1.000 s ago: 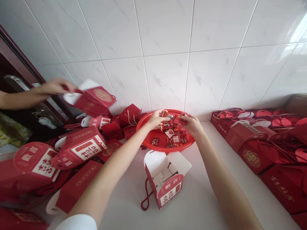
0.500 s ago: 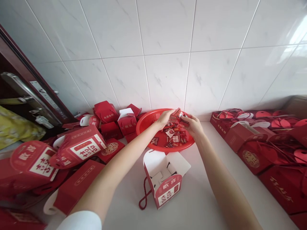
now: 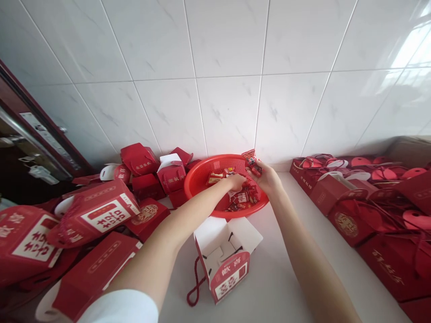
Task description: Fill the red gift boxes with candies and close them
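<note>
A red plastic basket point(image 3: 193, 179) with small wrapped candies point(image 3: 243, 197) in it stands against the tiled wall. My left hand point(image 3: 236, 181) reaches down into the basket among the candies, its fingertips hard to make out. Over the basket's right side my right hand point(image 3: 266, 177) is closed on red candy packets point(image 3: 249, 157), which stick up past the fingers. In front of the basket an open red and white box point(image 3: 229, 269) sits with its flaps up and a dark red cord loop at its left; no candy shows inside.
Red gift boxes point(image 3: 101, 211) lie heaped on the left of the white table point(image 3: 269, 278). More red boxes with cords point(image 3: 350, 220) stand in rows at the right. A door with a metal handle and keys point(image 3: 42, 172) is at far left.
My left hand has moved from the packets at my right hand down into the basket. My right hand still holds packets. The view has shifted slightly, so the boxes and basket appear moved left.
</note>
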Demonstrator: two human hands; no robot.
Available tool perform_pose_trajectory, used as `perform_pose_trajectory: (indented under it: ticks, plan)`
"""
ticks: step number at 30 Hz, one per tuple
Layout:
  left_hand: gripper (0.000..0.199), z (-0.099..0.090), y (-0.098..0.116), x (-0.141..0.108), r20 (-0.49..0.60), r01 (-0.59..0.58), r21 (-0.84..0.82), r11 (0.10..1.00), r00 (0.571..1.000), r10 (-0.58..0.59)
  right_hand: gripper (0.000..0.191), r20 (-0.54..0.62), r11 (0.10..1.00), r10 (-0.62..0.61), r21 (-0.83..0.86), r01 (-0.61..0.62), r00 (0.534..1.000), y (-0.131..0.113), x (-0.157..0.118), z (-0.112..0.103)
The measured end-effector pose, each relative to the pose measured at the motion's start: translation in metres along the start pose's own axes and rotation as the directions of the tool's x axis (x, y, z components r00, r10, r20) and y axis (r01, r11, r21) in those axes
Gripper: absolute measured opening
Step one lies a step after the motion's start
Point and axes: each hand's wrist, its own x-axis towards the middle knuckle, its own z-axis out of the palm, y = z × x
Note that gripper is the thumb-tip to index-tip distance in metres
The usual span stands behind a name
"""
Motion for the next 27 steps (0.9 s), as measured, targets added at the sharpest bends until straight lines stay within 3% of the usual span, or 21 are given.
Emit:
perform_pose_trajectory:
  ticks: [4,10,18,21,27]
  plan:
    - [0.034,-0.002,-0.002,-0.004,0.046,0.029,0.056,0.998,0.998,-0.032,0.011,0.014,0.993,0.068,0.092,-0.069,0.998,-0.005,-0.002,0.001]
    - [0.028,-0.006,-0.001,-0.009,0.053,0.056,0.048,0.997,0.997,-0.059,0.012,0.055,0.987,0.094,0.128,-0.100,0.994,-0.008,-0.005,0.002]
    - [0.021,-0.013,0.000,-0.015,-0.036,0.105,0.030,0.994,0.994,-0.104,0.014,0.003,0.984,0.085,0.156,-0.084,0.996,-0.007,-0.007,0.004]
    - [0.020,-0.012,0.006,-0.015,-0.034,0.040,0.010,0.999,0.999,-0.039,0.015,0.018,0.988,0.066,0.135,-0.068,0.998,-0.006,-0.005,0.002]
    - [0.017,-0.005,0.021,-0.014,0.069,-0.100,-0.024,0.995,0.993,0.101,0.017,0.024,0.993,0.042,0.106,-0.044,0.999,-0.004,-0.001,-0.001]
